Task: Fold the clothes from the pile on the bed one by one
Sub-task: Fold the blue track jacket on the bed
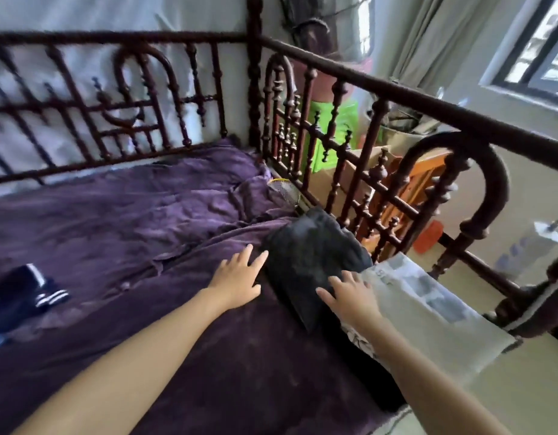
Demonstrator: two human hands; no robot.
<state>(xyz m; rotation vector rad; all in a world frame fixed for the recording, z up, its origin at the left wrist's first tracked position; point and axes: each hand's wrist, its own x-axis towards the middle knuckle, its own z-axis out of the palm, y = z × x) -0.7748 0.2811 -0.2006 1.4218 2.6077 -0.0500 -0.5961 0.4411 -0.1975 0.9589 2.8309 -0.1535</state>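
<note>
A folded dark grey garment (312,252) lies on the purple blanket (139,215) near the bed's right railing. My left hand (237,274) lies flat with spread fingers just left of it, fingertips at its edge. My right hand (350,295) rests with straight fingers on the garment's near corner. A folded pale grey patterned cloth (425,309) sits to the right of the dark one. A navy garment with white stripes (30,293) lies loose at the far left of the bed.
A dark wooden spindle railing (365,189) runs along the bed's back and right sides. A yellow-rimmed racket head (284,189) lies by the railing. Beyond it stand a green bag (331,133), cardboard boxes and a window (541,48).
</note>
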